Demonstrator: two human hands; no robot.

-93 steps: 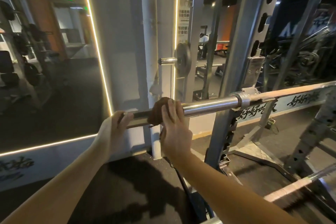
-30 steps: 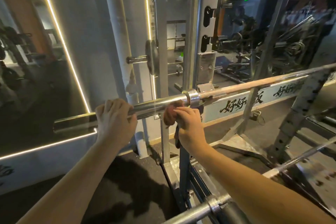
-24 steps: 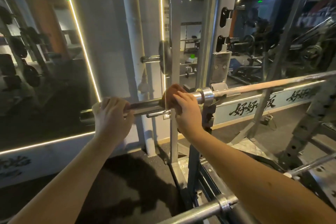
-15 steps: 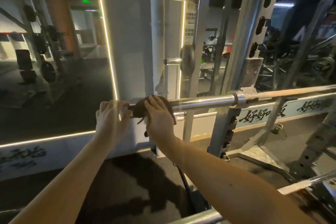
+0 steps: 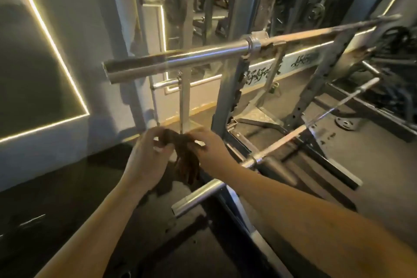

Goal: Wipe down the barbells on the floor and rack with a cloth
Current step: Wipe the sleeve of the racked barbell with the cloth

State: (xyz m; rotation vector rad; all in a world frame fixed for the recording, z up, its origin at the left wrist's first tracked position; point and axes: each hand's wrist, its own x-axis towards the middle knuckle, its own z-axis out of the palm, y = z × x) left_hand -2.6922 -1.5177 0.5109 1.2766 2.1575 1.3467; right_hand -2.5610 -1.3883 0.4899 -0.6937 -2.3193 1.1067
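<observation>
The fingers [image 5: 158,141] of the left hand [image 5: 146,160] curl and pinch the bunched top of the brown cloth [image 5: 184,160]. The right hand [image 5: 211,153] pinches it from the other side with curled fingers, though blur hides which fingertips meet. The cloth hangs between the two hands, its lower end near the sleeve of the lower barbell [image 5: 198,195], which slants away to the right over the dark floor [image 5: 67,198]. Above and farther off, the racked barbell [image 5: 180,58] rests against the rack upright [image 5: 228,97], its chrome sleeve pointing left. A light strip [image 5: 52,36] glows far left.
</observation>
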